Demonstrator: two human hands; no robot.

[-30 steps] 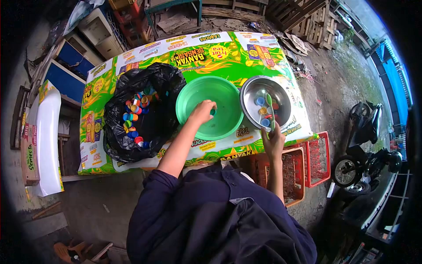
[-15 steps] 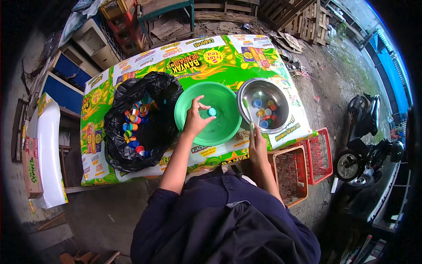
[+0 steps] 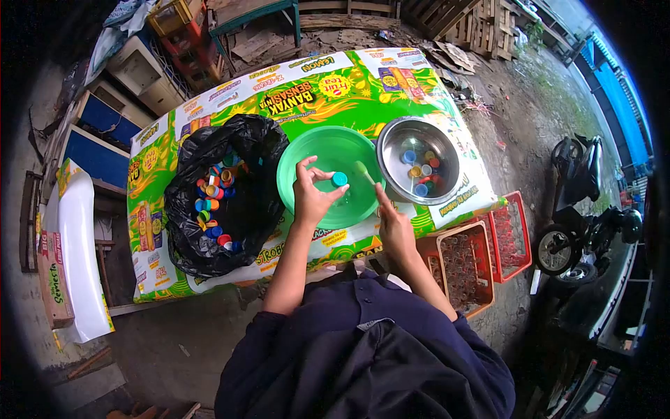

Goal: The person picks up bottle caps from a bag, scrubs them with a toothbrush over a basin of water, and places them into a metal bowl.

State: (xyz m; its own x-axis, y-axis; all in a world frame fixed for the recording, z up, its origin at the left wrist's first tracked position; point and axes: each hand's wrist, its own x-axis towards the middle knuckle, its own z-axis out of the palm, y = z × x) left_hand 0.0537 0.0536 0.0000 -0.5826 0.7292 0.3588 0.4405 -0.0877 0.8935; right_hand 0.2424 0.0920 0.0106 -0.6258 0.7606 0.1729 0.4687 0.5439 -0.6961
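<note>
A teal bottle cap (image 3: 339, 179) is pinched between the thumb and fingers of my left hand (image 3: 312, 198), over the green basin (image 3: 296, 150). My right hand (image 3: 396, 227) grips a pale green toothbrush (image 3: 365, 173), its head over the basin a little to the right of the cap and apart from it. A little water seems to lie in the basin. Right of it stands a metal bowl (image 3: 447, 143) with several caps in different colours at its bottom. To the left, a black plastic bag (image 3: 255, 140) lies opened out, with many coloured bottle caps (image 3: 215, 190) inside.
A bright printed cover (image 3: 307, 112) drapes the table. Crates of glass bottles (image 3: 464, 269) stand on the floor by the table's near right side. A motorbike (image 3: 579, 230) is parked at the right. Wooden pallets (image 3: 481, 31) lean at the back.
My right hand has brought the toothbrush left, from over the metal bowl to over the green basin. The teal cap has turned slightly in my left hand.
</note>
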